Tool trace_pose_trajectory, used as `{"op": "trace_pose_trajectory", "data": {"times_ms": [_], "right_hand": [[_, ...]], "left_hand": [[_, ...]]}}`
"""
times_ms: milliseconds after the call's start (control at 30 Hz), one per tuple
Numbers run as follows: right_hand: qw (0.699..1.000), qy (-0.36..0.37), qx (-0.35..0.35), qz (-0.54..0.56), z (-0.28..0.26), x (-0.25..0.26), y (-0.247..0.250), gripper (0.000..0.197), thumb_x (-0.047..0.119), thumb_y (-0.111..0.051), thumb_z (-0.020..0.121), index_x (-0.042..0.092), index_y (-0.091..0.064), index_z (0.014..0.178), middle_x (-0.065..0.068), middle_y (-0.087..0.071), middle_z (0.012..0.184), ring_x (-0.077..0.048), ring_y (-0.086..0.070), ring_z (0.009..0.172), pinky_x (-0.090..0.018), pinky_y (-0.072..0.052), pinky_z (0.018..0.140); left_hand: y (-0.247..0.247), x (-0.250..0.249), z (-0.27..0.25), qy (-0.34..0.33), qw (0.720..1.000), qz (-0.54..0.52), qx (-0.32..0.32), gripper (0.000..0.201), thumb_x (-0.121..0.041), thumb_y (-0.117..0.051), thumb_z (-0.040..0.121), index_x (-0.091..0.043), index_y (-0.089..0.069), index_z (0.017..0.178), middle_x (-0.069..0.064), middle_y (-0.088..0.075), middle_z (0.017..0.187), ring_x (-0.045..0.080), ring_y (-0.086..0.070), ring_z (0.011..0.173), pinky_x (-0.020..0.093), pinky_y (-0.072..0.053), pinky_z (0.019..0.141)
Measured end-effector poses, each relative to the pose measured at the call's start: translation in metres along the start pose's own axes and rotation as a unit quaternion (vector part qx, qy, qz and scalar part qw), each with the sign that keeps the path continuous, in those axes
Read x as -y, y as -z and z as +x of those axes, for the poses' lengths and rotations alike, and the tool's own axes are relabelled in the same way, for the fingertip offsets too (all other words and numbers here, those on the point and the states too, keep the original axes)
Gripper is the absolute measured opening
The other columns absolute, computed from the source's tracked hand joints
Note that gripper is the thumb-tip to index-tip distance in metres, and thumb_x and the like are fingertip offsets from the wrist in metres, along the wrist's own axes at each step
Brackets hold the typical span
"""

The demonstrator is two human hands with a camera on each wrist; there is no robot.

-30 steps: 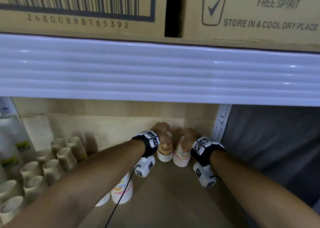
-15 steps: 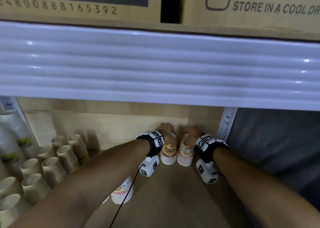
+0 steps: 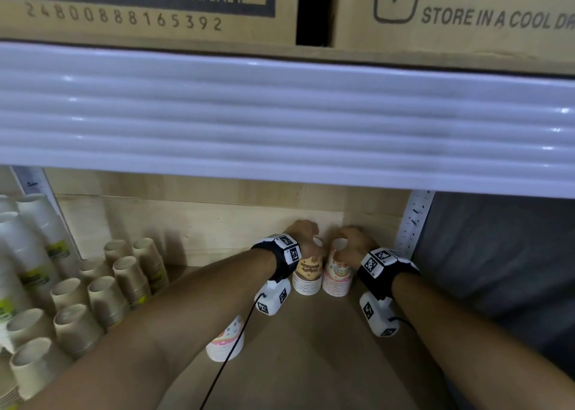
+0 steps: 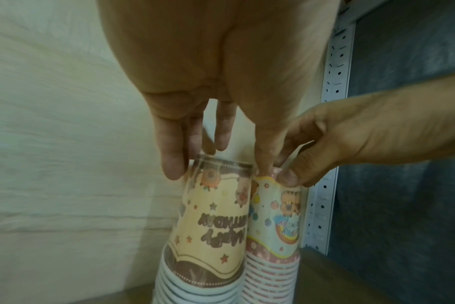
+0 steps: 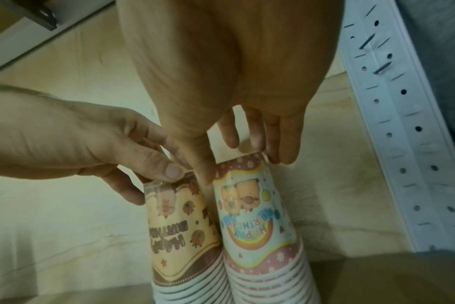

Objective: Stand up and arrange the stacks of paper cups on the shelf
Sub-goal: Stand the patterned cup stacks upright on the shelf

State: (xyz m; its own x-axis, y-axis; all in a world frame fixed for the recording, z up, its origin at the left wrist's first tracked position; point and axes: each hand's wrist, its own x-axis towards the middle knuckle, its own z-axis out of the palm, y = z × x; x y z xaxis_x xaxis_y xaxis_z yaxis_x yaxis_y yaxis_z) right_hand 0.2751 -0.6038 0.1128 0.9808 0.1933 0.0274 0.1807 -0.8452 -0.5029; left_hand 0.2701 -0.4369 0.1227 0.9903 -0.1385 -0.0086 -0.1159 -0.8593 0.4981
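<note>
Two upside-down stacks of birthday paper cups stand side by side, touching, at the back right of the wooden shelf. My left hand [image 3: 306, 238] grips the top of the brown-and-cream stack [image 3: 306, 272] with thumb and fingertips [image 4: 171, 164]. My right hand [image 3: 351, 243] grips the top of the pink stack [image 3: 337, 277] the same way; its thumb [image 5: 203, 174] sits between the two stacks. In the wrist views the brown stack [image 4: 210, 216] and pink stack [image 5: 257, 226] stand upright. A third pink-and-white stack [image 3: 225, 344] stands nearer, partly hidden under my left forearm.
Several kraft cup stacks [image 3: 102, 297] and tall white cup stacks [image 3: 28, 247] fill the shelf's left side. The back board [image 3: 202, 222] is just behind my hands, a perforated metal post [image 3: 415, 219] to their right. A white shelf beam [image 3: 280, 123] with cardboard boxes [image 3: 140, 4] hangs overhead.
Both hands have slid the two stacks slightly deeper toward the back board, keeping hold of their tops. The head view has shifted a little.
</note>
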Motion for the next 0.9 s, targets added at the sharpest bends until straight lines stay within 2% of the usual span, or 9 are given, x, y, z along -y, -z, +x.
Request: {"op": "trace_pose_trajectory", "data": {"times_ms": [67,133,267,367,567,633,733,800,900], "right_hand": [[1.0,-0.012,-0.001,-0.006,-0.006,0.004,0.004,0.044,0.019,-0.069,0.081,0.017,-0.059,0.124,0.0,-0.055,0.128,-0.019,-0.054,0.118,-0.035,-0.047,0.099],[0.999,-0.013,-0.028,-0.022,-0.008,0.01,0.009,0.05,0.027,-0.068,0.081,0.016,-0.057,0.129,-0.004,-0.054,0.134,-0.024,-0.054,0.121,-0.039,-0.047,0.101],[0.999,-0.007,-0.022,-0.03,-0.005,0.028,0.018,0.036,0.033,-0.062,0.073,0.017,-0.066,0.104,-0.007,-0.068,0.112,-0.029,-0.065,0.103,-0.046,-0.055,0.088],[0.999,-0.005,-0.019,-0.026,-0.021,0.058,0.021,0.023,0.029,-0.063,0.072,0.017,-0.065,0.09,-0.007,-0.068,0.102,-0.028,-0.065,0.096,-0.038,-0.055,0.084],[0.998,0.026,0.022,-0.043,-0.04,0.112,0.004,0.045,0.025,-0.07,0.084,0.012,-0.059,0.125,-0.006,-0.058,0.125,-0.027,-0.059,0.113,-0.034,-0.05,0.093],[0.996,0.062,0.038,-0.051,-0.045,0.133,-0.008,0.047,0.029,-0.071,0.084,0.013,-0.058,0.127,-0.008,-0.057,0.129,-0.027,-0.058,0.114,-0.034,-0.049,0.094],[0.991,0.089,0.062,-0.081,-0.055,0.159,-0.025,0.048,0.034,-0.07,0.084,0.017,-0.059,0.127,-0.005,-0.055,0.13,-0.023,-0.055,0.118,-0.027,-0.043,0.088],[0.988,0.093,0.083,-0.088,-0.061,0.174,-0.035,0.05,0.038,-0.071,0.083,0.018,-0.058,0.127,-0.004,-0.056,0.128,-0.023,-0.055,0.116,-0.026,-0.043,0.085],[0.984,0.094,0.108,-0.105,-0.069,0.189,-0.051,0.053,0.047,-0.071,0.079,0.017,-0.06,0.121,-0.003,-0.06,0.116,-0.023,-0.058,0.102,-0.028,-0.045,0.081]], "left_hand": [[0.005,-0.001,-0.004,0.0,1.0,-0.013,-0.002,0.063,-0.033,-0.074,0.08,-0.014,-0.052,0.136,0.007,-0.046,0.142,0.027,-0.051,0.125,0.032,-0.047,0.094],[0.015,-0.003,-0.011,0.001,1.0,-0.001,0.002,0.063,-0.036,-0.072,0.083,-0.015,-0.049,0.138,0.006,-0.043,0.146,0.027,-0.049,0.128,0.033,-0.046,0.098],[0.044,-0.005,-0.028,0.004,0.999,0.051,0.009,0.064,-0.04,-0.07,0.086,-0.017,-0.047,0.141,0.003,-0.042,0.147,0.026,-0.046,0.131,0.031,-0.041,0.096],[0.063,-0.001,-0.043,0.017,0.996,0.086,0.006,0.061,-0.039,-0.071,0.086,-0.017,-0.051,0.139,0.003,-0.044,0.146,0.026,-0.047,0.13,0.031,-0.042,0.095],[0.101,0.016,-0.084,0.039,0.992,0.115,0.025,0.054,-0.031,-0.075,0.084,-0.017,-0.058,0.133,0.003,-0.054,0.135,0.025,-0.055,0.117,0.028,-0.044,0.081],[0.109,0.026,-0.098,0.054,0.99,0.127,0.035,0.052,-0.029,-0.075,0.083,-0.02,-0.059,0.132,0.001,-0.052,0.134,0.024,-0.054,0.114,0.028,-0.044,0.078],[0.118,0.044,-0.118,0.082,0.984,0.15,0.059,0.052,-0.024,-0.075,0.083,-0.023,-0.059,0.133,0.001,-0.055,0.121,0.021,-0.054,0.091,0.022,-0.043,0.066],[0.121,0.06,-0.13,0.098,0.98,0.158,0.074,0.053,-0.021,-0.076,0.083,-0.023,-0.058,0.133,0.003,-0.057,0.121,0.02,-0.056,0.08,0.022,-0.044,0.059],[0.121,0.083,-0.147,0.124,0.974,0.169,0.09,0.055,-0.021,-0.076,0.082,-0.023,-0.057,0.134,0.004,-0.057,0.131,0.027,-0.061,0.106,0.031,-0.053,0.084]]}}
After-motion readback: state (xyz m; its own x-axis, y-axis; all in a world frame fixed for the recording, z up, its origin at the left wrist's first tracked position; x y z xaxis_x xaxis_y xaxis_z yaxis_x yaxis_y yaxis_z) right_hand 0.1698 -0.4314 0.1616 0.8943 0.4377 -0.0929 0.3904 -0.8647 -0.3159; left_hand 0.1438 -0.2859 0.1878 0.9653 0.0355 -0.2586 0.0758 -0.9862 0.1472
